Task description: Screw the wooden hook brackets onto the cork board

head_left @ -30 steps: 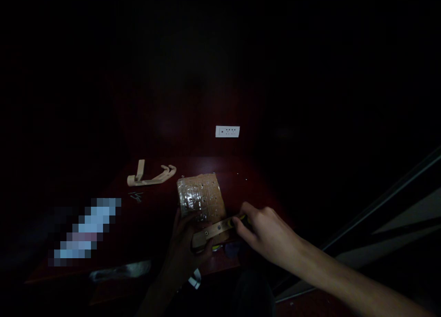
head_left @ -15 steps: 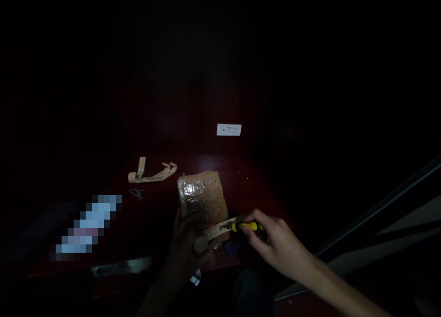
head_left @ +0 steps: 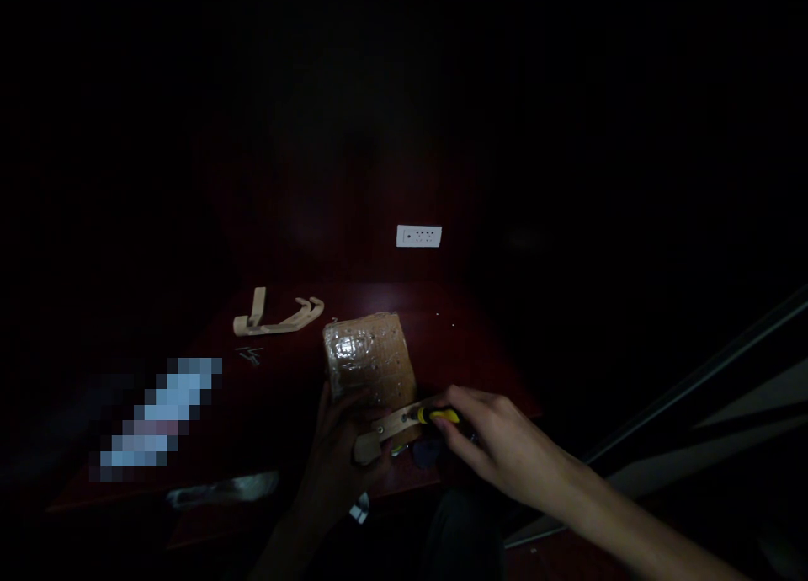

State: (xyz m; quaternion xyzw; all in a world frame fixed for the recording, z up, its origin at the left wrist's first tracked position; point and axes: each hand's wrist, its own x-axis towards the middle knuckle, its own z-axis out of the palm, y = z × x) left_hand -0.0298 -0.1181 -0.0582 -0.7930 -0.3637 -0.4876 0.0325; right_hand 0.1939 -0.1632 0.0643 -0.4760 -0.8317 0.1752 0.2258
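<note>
Two hands at work on a pale bar above a desk [head_left: 391,298], seen from the head in dim light. The left hand [head_left: 333,450], in shadow, was closed around the lower left end of the pale bar [head_left: 392,424], where a thicker block stuck out. The right hand [head_left: 489,428] was clamped on the handle of a yellow and black screwdriver [head_left: 447,414], thumb and forefinger toward the tip. The tip pointed left at one of two small round fittings on the bar; whether it touched could not be told.

The bar slanted across the near end of a brown box [head_left: 372,358] wrapped in shiny clear tape and dotted with small holes; contact between bar and box could not be made out. The box stood on the desk, just beyond the left fingers.

Farther left on the desk lay a pale hook [head_left: 281,326] with a short upright arm and a forked, curled end. A few thin screws [head_left: 250,355] lay loose just in front of it. Nearer the front edge was a blue-white object [head_left: 164,414], blurred into blocks. A white socket [head_left: 419,237] was set in the dark red wall behind.
</note>
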